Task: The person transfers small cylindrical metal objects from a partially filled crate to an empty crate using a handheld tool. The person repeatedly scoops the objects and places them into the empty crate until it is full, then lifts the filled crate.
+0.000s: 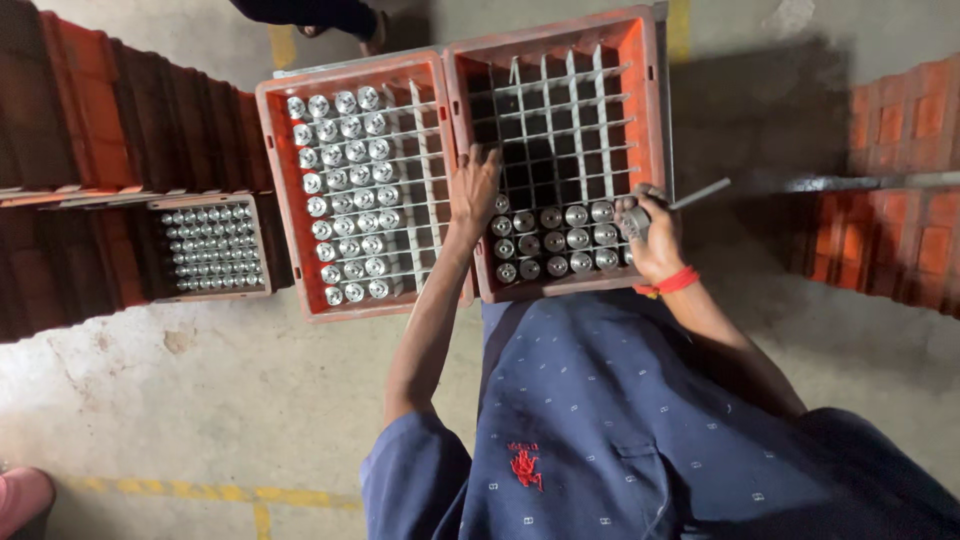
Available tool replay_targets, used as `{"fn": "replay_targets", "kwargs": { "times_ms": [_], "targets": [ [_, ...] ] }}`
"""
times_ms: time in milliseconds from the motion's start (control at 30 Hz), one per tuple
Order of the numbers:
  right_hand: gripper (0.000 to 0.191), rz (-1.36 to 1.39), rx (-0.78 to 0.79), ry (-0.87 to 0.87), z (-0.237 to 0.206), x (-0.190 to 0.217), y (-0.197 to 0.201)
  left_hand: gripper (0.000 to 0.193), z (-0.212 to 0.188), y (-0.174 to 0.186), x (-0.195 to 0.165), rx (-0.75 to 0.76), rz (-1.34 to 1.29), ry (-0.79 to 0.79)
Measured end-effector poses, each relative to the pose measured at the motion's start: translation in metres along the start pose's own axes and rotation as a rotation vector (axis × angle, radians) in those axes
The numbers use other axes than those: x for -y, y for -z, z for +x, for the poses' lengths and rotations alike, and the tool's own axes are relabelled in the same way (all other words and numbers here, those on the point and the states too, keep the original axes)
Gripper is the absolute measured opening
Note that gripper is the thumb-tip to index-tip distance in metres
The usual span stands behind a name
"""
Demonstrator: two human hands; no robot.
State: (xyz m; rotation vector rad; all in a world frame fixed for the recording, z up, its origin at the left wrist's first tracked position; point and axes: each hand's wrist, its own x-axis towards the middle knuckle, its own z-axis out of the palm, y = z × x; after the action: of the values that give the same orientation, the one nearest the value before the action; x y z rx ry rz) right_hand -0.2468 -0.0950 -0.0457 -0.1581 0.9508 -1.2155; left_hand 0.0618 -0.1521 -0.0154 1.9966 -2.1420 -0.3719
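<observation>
Two orange crates with white grid dividers stand side by side. The left crate [285, 200] holds several shiny metal cylinders [345, 185] in its left columns. The right crate [650, 120] has cylinders [555, 240] only in its near rows. My left hand [473, 185] rests on the rim between the two crates, fingers spread. My right hand [650, 235], with a red band at the wrist, grips a metal cylinder with a thin rod [700, 193] sticking out to the right, at the right crate's near right corner.
Stacks of orange crates [120, 120] stand at the left, and a smaller box of metal cylinders [210, 248] sits among them. More orange crates [900, 200] are at the right. Another person's foot [370, 30] shows at the top, and a pink shape [20, 495] at the bottom left corner.
</observation>
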Motion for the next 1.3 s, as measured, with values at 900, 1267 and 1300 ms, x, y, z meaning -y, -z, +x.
{"fn": "replay_targets", "kwargs": {
  "times_ms": [900, 1267, 1300],
  "targets": [
    [0.014, -0.274, 0.068, -0.165, -0.035, -0.063, -0.033, 0.051, -0.154, 0.056, 0.089, -0.549, -2.032, 0.249],
    [0.013, -0.31, 0.241, -0.022, -0.024, -0.066, -0.096, 0.037, -0.15, -0.031, -0.073, 0.069, -0.725, 0.425],
    [0.012, -0.355, 0.246, -0.011, -0.029, -0.065, -0.095, 0.043, -0.15, -0.031, -0.077, 0.076, -0.689, 0.394]
  ]
}}
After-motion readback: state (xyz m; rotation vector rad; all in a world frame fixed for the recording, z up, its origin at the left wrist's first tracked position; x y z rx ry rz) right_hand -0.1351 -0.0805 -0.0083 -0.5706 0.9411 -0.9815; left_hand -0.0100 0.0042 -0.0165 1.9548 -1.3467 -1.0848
